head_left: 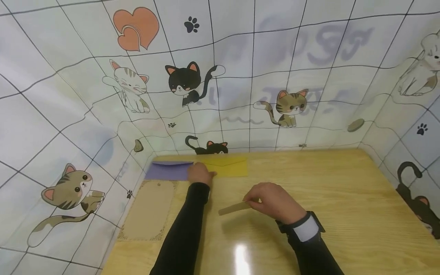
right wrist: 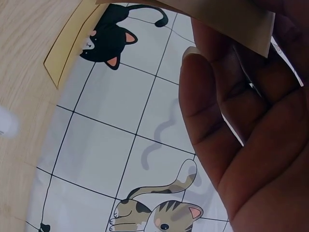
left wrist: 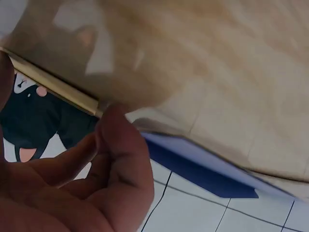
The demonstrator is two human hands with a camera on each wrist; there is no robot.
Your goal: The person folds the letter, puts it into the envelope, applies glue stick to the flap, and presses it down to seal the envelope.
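The table (head_left: 326, 191) bears two envelopes (head_left: 168, 173) and paper (head_left: 148, 210) (ornate-edged).

The envelopes (head_left: 230, 170) look matt paper, the table (head_left: 343, 191) glossy wood.

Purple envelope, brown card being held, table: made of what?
Purple envelope: likely paper, matte; thin, with a folded flap.
Brown card: probably stiff paper or thin card, matte; thin, juts out without obvious sag.
Table: wood or wood-look laminate, fairly glossy; pale grain, bright light reflection.

3 white gridded walls (head_left: 237, 91) | printed cats (head_left: 185, 80), paw marks (head_left: 189, 27) | wood-grain tabletop (head_left: 330, 191), bright glare (head_left: 241, 259)
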